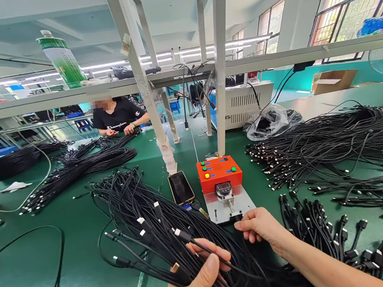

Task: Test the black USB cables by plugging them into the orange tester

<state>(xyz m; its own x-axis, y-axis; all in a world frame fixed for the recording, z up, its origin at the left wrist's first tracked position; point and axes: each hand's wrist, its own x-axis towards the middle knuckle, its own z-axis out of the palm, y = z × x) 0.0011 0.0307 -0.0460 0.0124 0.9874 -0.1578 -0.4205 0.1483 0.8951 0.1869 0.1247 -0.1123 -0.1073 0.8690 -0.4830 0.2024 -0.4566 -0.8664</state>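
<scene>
My left hand is closed around several black cables, whose plugs with bare metal tips fan out to the left and upward. My right hand pinches a black cable plug at the front edge of a metal plate. That plate belongs to a test fixture with a small dial gauge and an orange-red box carrying green and yellow buttons. The cable below my right fingers is hard to make out against the dark pile.
A large cable bundle runs from the left under my hands. More cables lie at the right. A phone sits beside the fixture, near a white frame post. Across the table is a person with cables.
</scene>
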